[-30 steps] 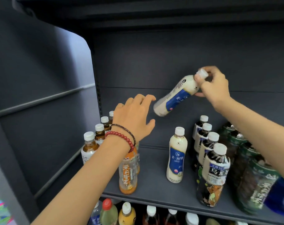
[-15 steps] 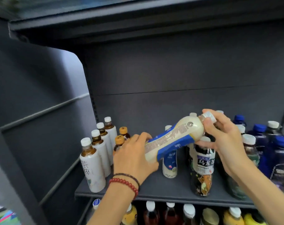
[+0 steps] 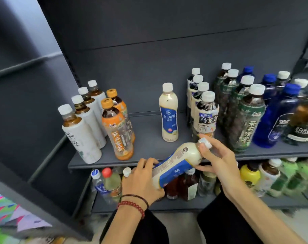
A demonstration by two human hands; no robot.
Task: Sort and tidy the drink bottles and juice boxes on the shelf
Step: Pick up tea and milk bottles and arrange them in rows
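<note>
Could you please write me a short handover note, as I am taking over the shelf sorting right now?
The left hand grips the bottom end of a cream bottle; the right hand pinches its cap end. The bottle is tilted, in the air in front of the shelf.
Done: white-label bottles, orange bottles, dark tea bottles and green bottles stand in rows; one matching bottle stands alone mid-shelf.
To do: stand the held bottle by its match, probably; the blue bottles at the right look mixed with others.

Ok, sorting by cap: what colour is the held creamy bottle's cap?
White; the cap shows best in the head view.
</note>
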